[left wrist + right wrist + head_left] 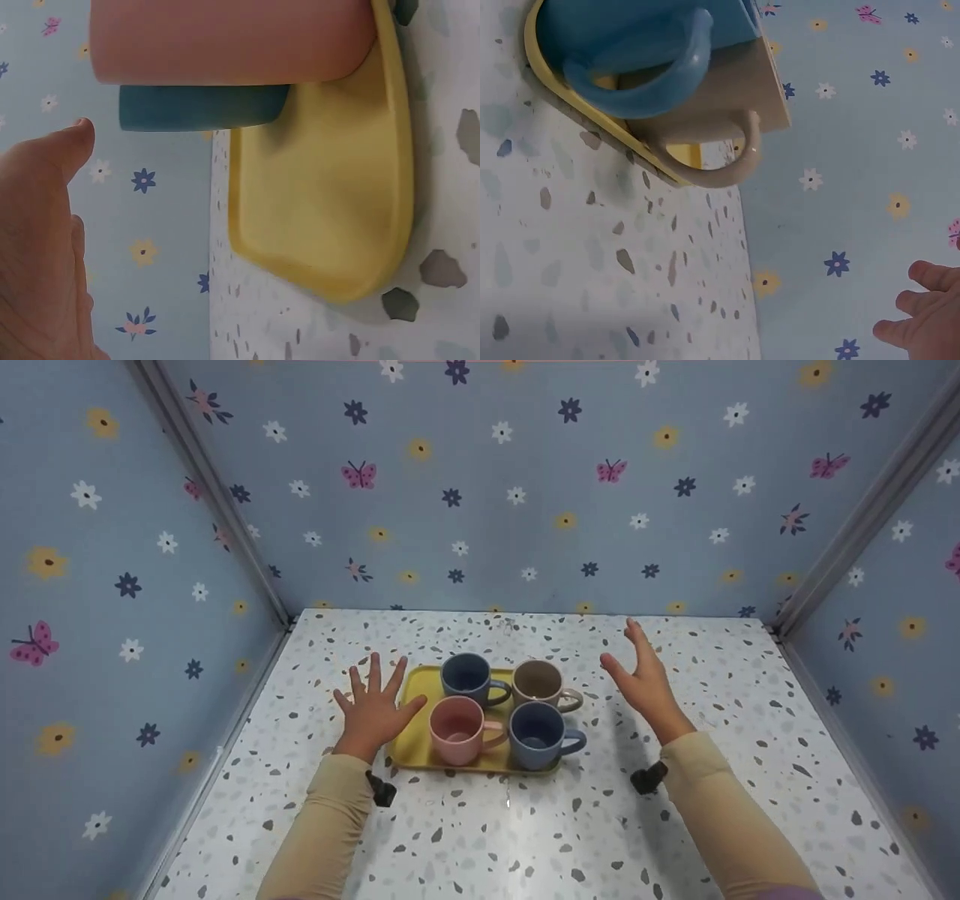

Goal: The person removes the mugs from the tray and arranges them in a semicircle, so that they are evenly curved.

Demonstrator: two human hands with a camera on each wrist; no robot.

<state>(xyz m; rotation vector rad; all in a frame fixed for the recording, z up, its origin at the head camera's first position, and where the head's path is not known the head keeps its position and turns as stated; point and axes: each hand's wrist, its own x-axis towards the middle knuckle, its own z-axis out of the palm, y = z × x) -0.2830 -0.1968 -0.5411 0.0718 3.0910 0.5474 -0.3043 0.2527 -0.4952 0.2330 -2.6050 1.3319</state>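
Note:
Four would be too exact, so several mugs stand upright on a yellow tray [416,735]. At its back are a dark blue mug [465,679] and a beige mug [537,682]; in front, a pink mug [457,731] and a lighter blue mug [536,735]. Their handles point right. My left hand [373,716] is spread over the tray's left side, holding nothing. To the right of the mugs, my right hand [645,682] is raised with fingers extended and thumb apart, touching no mug. The left wrist view shows the left thumb [67,150] apart from the pink mug [232,41].
The tray sits on a white speckled tabletop [465,840]. Blue flowered panels [525,525] enclose the back and both sides, with grey metal strips [217,495] at the corners. A small black device [381,790] is on each wrist.

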